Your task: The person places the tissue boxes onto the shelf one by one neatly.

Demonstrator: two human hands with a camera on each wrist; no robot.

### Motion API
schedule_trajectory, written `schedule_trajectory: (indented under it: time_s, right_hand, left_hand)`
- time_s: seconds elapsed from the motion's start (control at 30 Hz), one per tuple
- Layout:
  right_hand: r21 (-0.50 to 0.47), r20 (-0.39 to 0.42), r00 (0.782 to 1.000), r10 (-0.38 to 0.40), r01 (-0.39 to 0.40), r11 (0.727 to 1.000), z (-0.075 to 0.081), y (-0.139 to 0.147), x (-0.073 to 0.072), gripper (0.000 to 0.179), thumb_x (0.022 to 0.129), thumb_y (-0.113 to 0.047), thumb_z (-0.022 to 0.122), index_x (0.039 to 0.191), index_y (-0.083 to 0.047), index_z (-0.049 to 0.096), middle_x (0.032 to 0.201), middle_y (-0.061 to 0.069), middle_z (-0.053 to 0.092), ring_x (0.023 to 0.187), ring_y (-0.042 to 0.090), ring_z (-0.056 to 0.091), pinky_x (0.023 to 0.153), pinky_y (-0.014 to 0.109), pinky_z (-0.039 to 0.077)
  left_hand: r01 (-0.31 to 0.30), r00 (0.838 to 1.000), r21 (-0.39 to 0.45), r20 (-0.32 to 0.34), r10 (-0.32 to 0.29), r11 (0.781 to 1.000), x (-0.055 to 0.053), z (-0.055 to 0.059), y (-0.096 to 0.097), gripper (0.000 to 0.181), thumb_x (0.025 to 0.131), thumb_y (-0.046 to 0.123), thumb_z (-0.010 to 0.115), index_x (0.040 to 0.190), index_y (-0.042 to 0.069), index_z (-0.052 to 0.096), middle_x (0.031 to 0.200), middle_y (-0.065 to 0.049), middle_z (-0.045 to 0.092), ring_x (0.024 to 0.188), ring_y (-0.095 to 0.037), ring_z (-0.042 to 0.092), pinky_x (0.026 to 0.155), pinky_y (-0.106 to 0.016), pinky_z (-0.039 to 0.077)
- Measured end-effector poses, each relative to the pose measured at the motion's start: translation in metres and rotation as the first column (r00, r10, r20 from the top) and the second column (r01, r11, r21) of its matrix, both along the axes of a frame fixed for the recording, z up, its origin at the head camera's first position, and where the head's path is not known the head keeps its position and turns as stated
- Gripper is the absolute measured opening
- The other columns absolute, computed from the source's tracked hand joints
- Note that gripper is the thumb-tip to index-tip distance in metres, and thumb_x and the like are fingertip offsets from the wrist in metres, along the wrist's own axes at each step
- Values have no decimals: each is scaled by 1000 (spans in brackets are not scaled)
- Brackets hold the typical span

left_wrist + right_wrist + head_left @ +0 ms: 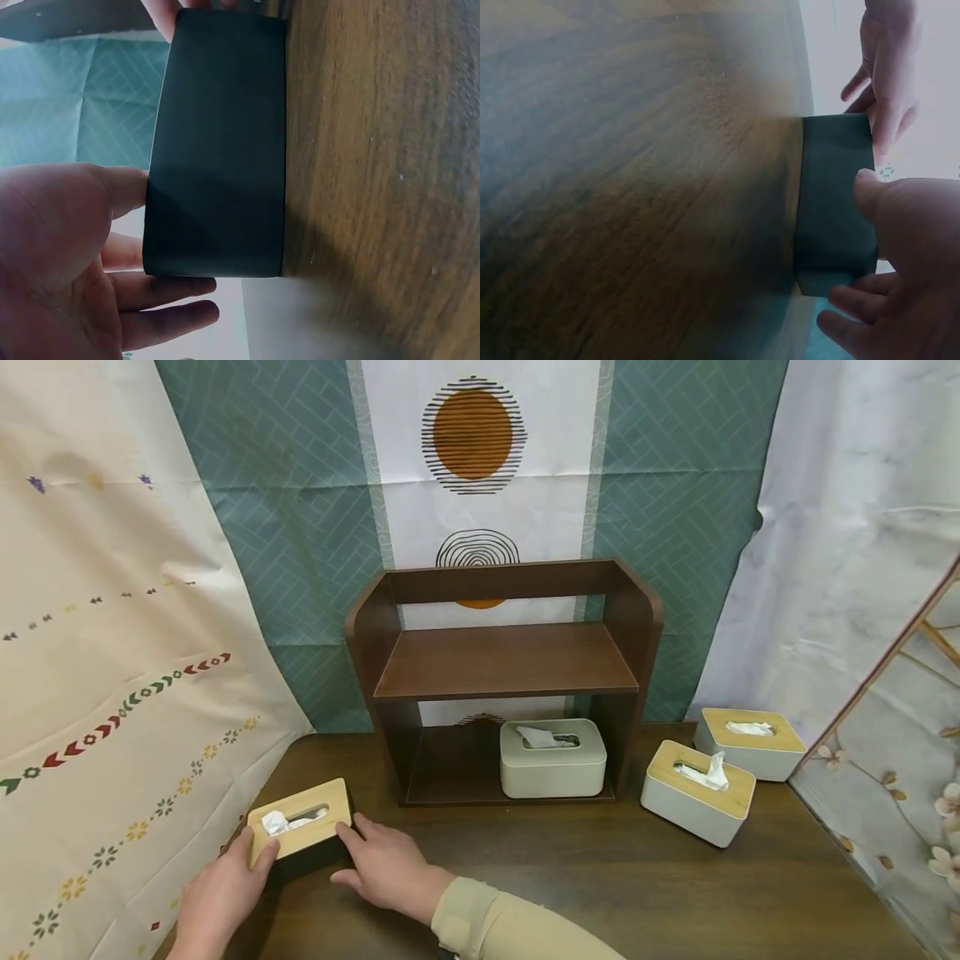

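A tissue box with a light wood lid (327, 796) and a dark body (217, 142) stands angled on the table at the left. White tissue pokes from its slot. My left hand (225, 889) holds its left end, with the thumb at the lid's front edge and fingers round the corner. At the right end, my right hand (393, 864) has its fingers against the side and lid corner, its thumb spread out in front. Seen from the right wrist, the dark front (836, 195) lies between both hands. The box's far side is hidden.
A brown two-tier shelf (506, 660) stands at the back, with a greenish-grey tissue box (553, 772) on its lower level at the right. Two white tissue boxes with wood lids, a nearer one (690, 806) and a farther one (780, 764), stand right of the shelf. Patterned cloths hang around.
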State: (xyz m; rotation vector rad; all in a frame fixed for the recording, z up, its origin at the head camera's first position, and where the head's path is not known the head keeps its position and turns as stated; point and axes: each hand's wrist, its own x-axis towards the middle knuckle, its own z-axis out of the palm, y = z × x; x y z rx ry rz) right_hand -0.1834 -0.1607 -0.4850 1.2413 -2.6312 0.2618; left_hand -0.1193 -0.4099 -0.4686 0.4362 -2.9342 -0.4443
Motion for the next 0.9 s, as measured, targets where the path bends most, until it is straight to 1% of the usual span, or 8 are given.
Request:
schedule_trajectory:
  time_s: [0.17,0.27,0.4,0.53,0.7,0.77,0.9]
  right_hand:
    - [-20,-10,1000,-12,11,1000,-1,2,1,65,100,-59,51,151,-20,45,150,8,49,130,14,54,100,26,47]
    - [-25,-46,999,-5,4,1000,-2,4,2,64,99,-59,52,150,-19,47,147,8,52,127,14,56,99,25,48]
    - [-31,-98,995,9,-12,999,-3,8,3,63,98,-60,54,146,-19,51,141,6,56,118,12,62,92,25,52]
    - [-24,-109,994,21,-24,999,-1,13,6,61,98,-59,55,143,-18,53,138,6,58,112,12,65,85,25,55]
    - [-23,-129,991,31,-34,999,2,20,12,59,97,-59,56,139,-17,56,134,7,61,105,11,67,77,23,56]
    - [-23,-134,991,28,-31,999,3,23,13,59,97,-59,56,139,-17,57,133,7,61,103,11,67,76,23,56]
    - [-23,-144,989,15,-19,1000,3,28,15,60,97,-59,56,140,-17,57,132,7,62,101,11,68,76,23,56]
  left_hand:
    - [2,999,13,50,-3,1000,0,1,4,91,103,65,30,146,-15,33,136,-42,44,111,-65,50,82,-70,43]
    - [5,998,13,62,-6,1000,0,2,6,91,103,65,29,146,-16,32,135,-41,46,109,-64,51,80,-70,43]
    - [14,997,12,72,-15,1000,3,2,8,90,103,65,29,145,-15,32,134,-41,48,107,-63,53,77,-68,44]
    - [18,996,24,89,-20,1000,6,1,11,93,102,66,30,145,-16,33,133,-41,48,106,-62,55,75,-66,45]
    - [12,992,36,123,-17,999,8,3,16,98,100,70,28,147,-16,30,134,-41,47,102,-60,57,74,-64,46]
    - [11,991,39,136,-16,999,9,3,19,98,100,71,28,148,-15,28,135,-41,46,101,-59,58,73,-64,47]
    - [8,990,38,137,-13,999,9,5,24,97,100,71,29,149,-13,28,135,-41,47,103,-60,57,74,-65,47]
